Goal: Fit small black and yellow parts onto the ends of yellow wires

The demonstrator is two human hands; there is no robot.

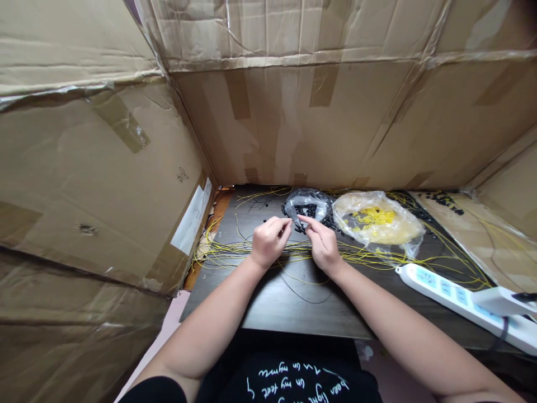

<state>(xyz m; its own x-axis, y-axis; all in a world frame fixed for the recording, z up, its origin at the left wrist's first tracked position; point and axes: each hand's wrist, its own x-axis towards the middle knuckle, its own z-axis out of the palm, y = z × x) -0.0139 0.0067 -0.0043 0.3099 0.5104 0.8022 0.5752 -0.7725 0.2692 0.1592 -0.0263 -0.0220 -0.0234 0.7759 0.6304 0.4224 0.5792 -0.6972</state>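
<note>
My left hand (pixel 271 242) is over the bundle of yellow and black wires (pixel 235 247), thumb and fingers pinched together. Whatever lies in that pinch is too small to make out. My right hand (pixel 324 245) faces it a short way to the right, index finger pointing at the left fingertips and the other fingers curled in. What it grips, if anything, is hidden. Just beyond both hands stands an open clear plastic bag (pixel 326 197) holding small black parts (pixel 309 210). A thin black wire (pixel 312 302) curves over the table below the hands.
A second clear bag (pixel 409 232) with small yellow parts (pixel 377 215) sits right of the first. A white power strip (pixel 444 288) with a plugged-in adapter lies at the right. Cardboard walls (pixel 293 129) surround the dark table (pixel 268 313). More black parts (pixel 444 201) lie at far right.
</note>
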